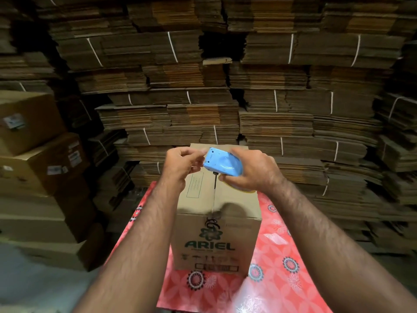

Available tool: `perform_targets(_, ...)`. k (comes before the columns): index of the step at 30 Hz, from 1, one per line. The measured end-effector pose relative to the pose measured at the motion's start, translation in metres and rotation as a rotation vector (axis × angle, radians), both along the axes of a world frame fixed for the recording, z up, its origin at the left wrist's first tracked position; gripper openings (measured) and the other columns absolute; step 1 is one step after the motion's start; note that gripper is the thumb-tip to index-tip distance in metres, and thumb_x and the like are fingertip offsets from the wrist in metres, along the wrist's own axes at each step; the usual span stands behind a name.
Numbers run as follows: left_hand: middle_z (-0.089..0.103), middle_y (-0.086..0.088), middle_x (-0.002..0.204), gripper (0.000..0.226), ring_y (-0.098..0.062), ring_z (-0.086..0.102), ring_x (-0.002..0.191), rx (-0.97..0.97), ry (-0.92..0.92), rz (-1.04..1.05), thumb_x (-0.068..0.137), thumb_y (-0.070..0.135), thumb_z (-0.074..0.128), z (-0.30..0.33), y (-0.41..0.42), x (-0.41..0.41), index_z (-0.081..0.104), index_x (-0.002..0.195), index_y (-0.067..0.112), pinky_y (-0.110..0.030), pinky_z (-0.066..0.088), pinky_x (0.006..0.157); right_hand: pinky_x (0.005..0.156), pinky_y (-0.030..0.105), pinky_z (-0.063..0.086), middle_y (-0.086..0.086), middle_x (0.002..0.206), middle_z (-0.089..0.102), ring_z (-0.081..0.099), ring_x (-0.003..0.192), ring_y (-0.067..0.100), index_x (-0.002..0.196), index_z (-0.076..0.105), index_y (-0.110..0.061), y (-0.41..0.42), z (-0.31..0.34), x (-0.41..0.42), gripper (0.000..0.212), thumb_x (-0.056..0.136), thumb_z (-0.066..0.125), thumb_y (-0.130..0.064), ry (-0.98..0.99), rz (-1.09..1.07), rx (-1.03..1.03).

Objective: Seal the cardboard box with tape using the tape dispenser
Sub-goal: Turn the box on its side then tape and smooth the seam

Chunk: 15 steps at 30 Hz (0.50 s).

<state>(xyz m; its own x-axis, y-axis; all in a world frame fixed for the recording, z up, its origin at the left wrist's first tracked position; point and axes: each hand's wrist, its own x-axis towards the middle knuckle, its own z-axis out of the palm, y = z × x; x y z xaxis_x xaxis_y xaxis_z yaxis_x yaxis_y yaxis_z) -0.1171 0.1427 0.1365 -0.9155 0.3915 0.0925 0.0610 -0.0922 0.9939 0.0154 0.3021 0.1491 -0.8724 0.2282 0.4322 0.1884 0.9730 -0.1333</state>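
Red floral-patterned worktop (279, 263) nearest, carrying brown cardboard ARIEL box (216, 227), flaps closed, centre seam untaped. Above box top: right hand (250, 171) grips blue plastic tape dispenser (222, 162); left hand (182, 163) pinches at its front end, likely the tape end. Behind box: bundled flat cardboard stacks (225, 98). Risk: tape starts off-seam or sticks to itself.

**Dispenser held over the box top**

Right hand (252, 170) grips the blue tape dispenser (222, 162) above the Ariel cardboard box (216, 233). Left hand (180, 163) pinches at its front end. Box sits on a red patterned cloth (282, 256), flattened cartons (203, 86) stacked behind.
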Motion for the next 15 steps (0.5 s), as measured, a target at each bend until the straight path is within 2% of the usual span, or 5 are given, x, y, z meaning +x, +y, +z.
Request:
perform_targets(2, 0.068, -0.013, 0.066, 0.026, -0.014, 0.058, 0.05, -0.03, 0.022, 0.044, 0.078, 0.015, 0.083, -0.003, 0.002, -0.001, 0.072, 0.083, -0.007, -0.025, 0.048, 0.053, 0.072, 0.034, 0.049, -0.01, 0.086, 0.062, 0.064, 0.088, 0.023, 0.111, 0.055, -0.031, 0.005, 0.002, -0.002, 0.056, 0.071, 0.068, -0.069, -0.028, 0.002, -0.009)
perform_targets(4, 0.068, -0.013, 0.064, 0.023, -0.014, 0.058, 0.048, -0.046, -0.005, 0.092, 0.078, 0.015, 0.083, -0.012, 0.002, 0.001, 0.072, 0.081, -0.006, -0.025, 0.049, 0.053, 0.07, 0.033, 0.048, -0.011, 0.08, 0.059, 0.064, 0.085, 0.024, 0.109, 0.056, -0.031, 0.01, 0.003, -0.002, 0.053, 0.071, 0.068, -0.066, -0.08, 0.013, 0.0)
perform_targets(8, 0.068, -0.01, 0.061, 0.015, -0.015, 0.059, 0.05, -0.09, -0.061, 0.136, 0.079, 0.012, 0.082, -0.038, -0.01, 0.002, 0.072, 0.071, 0.004, -0.026, 0.049, 0.052, 0.074, 0.033, 0.052, -0.009, 0.09, 0.066, 0.064, 0.088, 0.022, 0.117, 0.058, -0.035, 0.004, -0.008, -0.005, 0.056, 0.072, 0.067, -0.066, -0.2, 0.055, -0.011)
perform_targets(12, 0.067, -0.013, 0.064, 0.018, -0.014, 0.057, 0.049, -0.131, -0.103, 0.148, 0.082, 0.012, 0.079, -0.047, -0.033, -0.003, 0.069, 0.068, 0.006, -0.025, 0.048, 0.053, 0.077, 0.035, 0.054, -0.009, 0.096, 0.065, 0.06, 0.088, 0.018, 0.126, 0.053, -0.037, -0.015, -0.013, -0.022, 0.069, 0.072, 0.062, -0.08, -0.286, 0.11, 0.016)
perform_targets(15, 0.066, -0.011, 0.064, 0.017, -0.011, 0.056, 0.046, -0.152, -0.128, 0.166, 0.083, 0.012, 0.079, -0.047, -0.049, -0.005, 0.069, 0.071, 0.006, -0.026, 0.048, 0.055, 0.071, 0.032, 0.047, -0.009, 0.095, 0.062, 0.056, 0.084, 0.017, 0.132, 0.046, -0.043, -0.025, -0.011, -0.029, 0.071, 0.074, 0.061, -0.081, -0.298, 0.171, -0.021)
